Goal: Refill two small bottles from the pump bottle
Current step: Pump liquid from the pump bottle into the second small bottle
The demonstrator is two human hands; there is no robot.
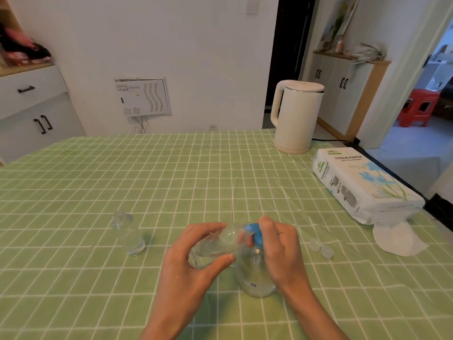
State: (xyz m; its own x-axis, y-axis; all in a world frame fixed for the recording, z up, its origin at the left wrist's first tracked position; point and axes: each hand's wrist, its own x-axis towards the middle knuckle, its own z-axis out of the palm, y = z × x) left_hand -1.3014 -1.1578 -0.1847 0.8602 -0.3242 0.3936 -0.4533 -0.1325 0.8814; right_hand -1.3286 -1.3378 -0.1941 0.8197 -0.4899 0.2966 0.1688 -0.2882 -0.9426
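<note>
My left hand [193,261] holds a small clear bottle [215,246] tilted on its side, its open mouth against the blue pump head [255,233]. The clear pump bottle [255,273] stands upright on the green checked tablecloth [171,173]. My right hand [279,251] wraps around the pump bottle's neck with fingers on the blue pump head. A second small clear bottle [128,233] stands upright and uncapped to the left, with some liquid at its bottom. Two small clear caps [321,249] lie on the cloth just right of my right hand.
A white electric kettle [295,116] stands at the back right of the table. A pack of tissue paper [362,182] lies along the right edge, with a loose white tissue [399,239] in front of it. Cabinets line the walls behind.
</note>
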